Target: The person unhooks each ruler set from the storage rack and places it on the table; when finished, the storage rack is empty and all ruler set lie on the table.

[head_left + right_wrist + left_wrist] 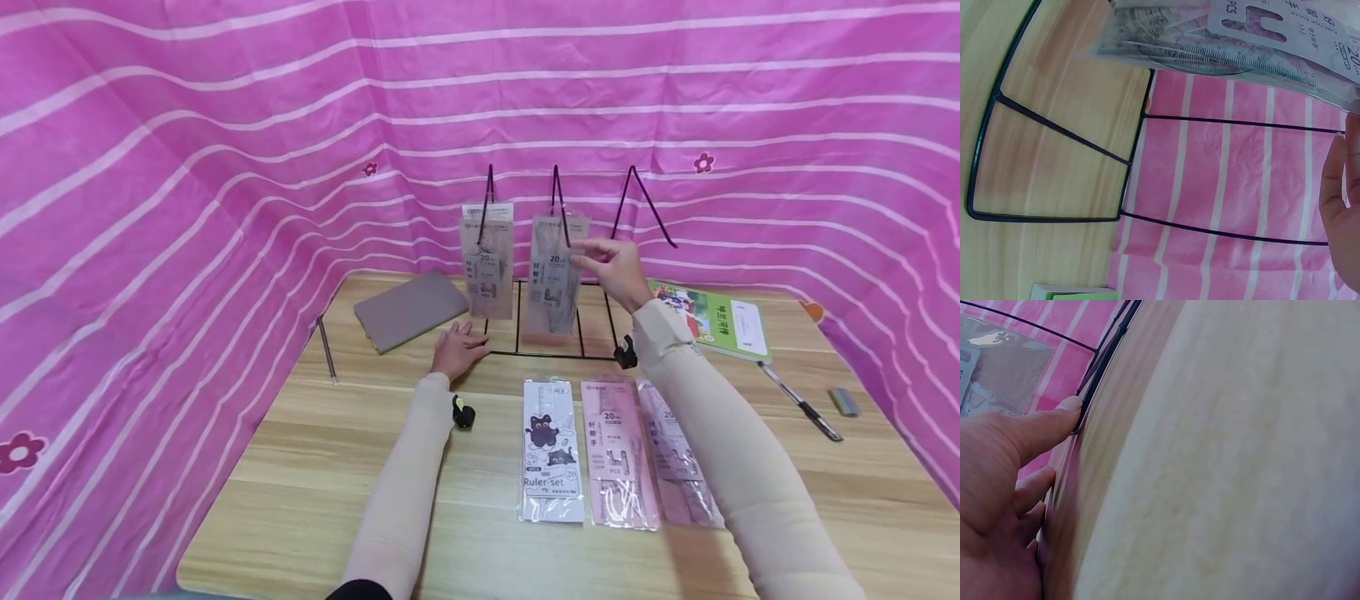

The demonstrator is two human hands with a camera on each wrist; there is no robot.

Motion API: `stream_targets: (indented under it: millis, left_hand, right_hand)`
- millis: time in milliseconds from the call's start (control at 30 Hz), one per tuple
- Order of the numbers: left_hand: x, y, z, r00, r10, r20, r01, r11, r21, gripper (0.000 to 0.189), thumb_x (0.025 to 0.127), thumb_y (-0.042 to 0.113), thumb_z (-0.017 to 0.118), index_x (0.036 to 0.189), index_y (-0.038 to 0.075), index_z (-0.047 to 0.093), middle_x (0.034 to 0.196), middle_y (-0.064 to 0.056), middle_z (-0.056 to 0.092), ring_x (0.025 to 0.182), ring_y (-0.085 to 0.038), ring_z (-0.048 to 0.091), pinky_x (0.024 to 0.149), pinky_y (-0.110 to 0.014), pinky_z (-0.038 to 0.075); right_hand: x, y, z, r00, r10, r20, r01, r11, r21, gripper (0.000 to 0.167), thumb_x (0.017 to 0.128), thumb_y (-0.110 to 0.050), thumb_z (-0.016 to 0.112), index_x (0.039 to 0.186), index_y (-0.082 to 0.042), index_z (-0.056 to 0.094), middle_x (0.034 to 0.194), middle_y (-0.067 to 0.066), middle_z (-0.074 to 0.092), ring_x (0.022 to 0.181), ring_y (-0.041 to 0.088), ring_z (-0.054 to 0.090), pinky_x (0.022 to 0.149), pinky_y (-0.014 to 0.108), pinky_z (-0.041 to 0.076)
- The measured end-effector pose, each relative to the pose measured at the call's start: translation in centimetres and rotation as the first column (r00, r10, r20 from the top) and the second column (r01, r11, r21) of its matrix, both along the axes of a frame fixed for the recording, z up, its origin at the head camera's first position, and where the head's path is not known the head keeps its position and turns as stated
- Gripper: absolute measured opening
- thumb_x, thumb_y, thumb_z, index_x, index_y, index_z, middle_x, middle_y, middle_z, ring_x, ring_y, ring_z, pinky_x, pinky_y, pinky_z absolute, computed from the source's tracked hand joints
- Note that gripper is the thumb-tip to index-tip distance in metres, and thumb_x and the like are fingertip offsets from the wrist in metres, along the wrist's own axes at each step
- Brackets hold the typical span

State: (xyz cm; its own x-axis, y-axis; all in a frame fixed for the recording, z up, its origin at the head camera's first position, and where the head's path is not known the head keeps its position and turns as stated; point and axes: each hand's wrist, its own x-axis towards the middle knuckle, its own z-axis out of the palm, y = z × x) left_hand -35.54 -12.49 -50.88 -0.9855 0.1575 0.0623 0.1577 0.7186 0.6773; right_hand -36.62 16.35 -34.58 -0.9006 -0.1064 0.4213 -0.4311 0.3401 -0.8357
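Note:
A black wire display rack [547, 356] stands on the table with three long hooks. My right hand [617, 268] is at the middle hook, thumb and fingers pinching the right edge of a clear-packed ruler set [551, 279] that hangs there. The packet [1210, 47] crosses the top of the right wrist view, its printed card and scale visible. Another ruler set [487, 271] hangs on the left hook, with a second card behind it. My left hand [457, 350] rests at the rack's front left corner; its thumb [1063, 419] presses the base wire, other fingers against the tabletop.
Three packaged ruler sets lie in front: a white cat-print one [552, 450] and two pink ones [619, 454]. A grey notebook [411, 310] and pencil [327, 350] lie left. To the right are a green book [712, 321], pen [798, 400] and eraser [843, 402].

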Motion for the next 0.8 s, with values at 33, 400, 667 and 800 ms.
stream_targets:
  millis: [33,400,667,800]
  left_hand:
    - [0.0,0.0,0.0,1.000,0.001,-0.002,-0.001,1.000,-0.004,0.034,0.096,0.028,0.069,0.127,0.013,0.070,0.157,-0.018,0.040,0.152,-0.040,0.020,0.126,-0.054,0.008]
    - [0.1,-0.1,-0.1,1.000,0.001,-0.009,-0.001,1.000,-0.006,0.035,0.095,0.029,0.070,0.126,0.013,0.071,0.156,-0.018,0.039,0.152,-0.041,0.021,0.125,-0.055,0.008]
    - [-0.3,0.1,-0.1,1.000,0.002,-0.007,-0.002,1.000,-0.022,0.036,0.095,0.030,0.070,0.126,0.013,0.071,0.157,-0.019,0.039,0.153,-0.039,0.019,0.126,-0.053,0.008]
    - [-0.1,0.0,0.1,1.000,0.001,0.000,-0.002,1.000,-0.019,0.036,0.095,0.029,0.070,0.126,0.012,0.070,0.156,-0.019,0.039,0.153,-0.040,0.019,0.126,-0.053,0.008]
  right_hand:
    - [0.5,-0.1,0.2,1.000,0.008,-0.006,-0.008,1.000,0.000,0.025,0.088,0.002,0.074,0.113,0.008,0.070,0.092,0.024,0.072,0.068,0.011,0.060,0.056,0.018,0.050]
    - [2.8,0.3,-0.6,0.992,0.086,-0.090,-0.093,0.993,-0.078,0.023,0.088,0.007,0.072,0.110,0.013,0.070,0.092,0.023,0.073,0.064,0.004,0.060,0.059,0.015,0.052]
    - [4.3,0.3,-0.6,0.987,0.087,-0.132,-0.097,0.993,-0.067,0.021,0.088,0.006,0.072,0.108,0.012,0.071,0.083,0.028,0.070,0.056,0.003,0.052,0.051,0.015,0.041]
    - [5.2,0.2,-0.7,0.989,0.084,-0.124,-0.093,0.993,-0.067,0.021,0.088,0.006,0.072,0.109,0.011,0.072,0.088,0.022,0.074,0.058,0.003,0.051,0.051,0.015,0.041]
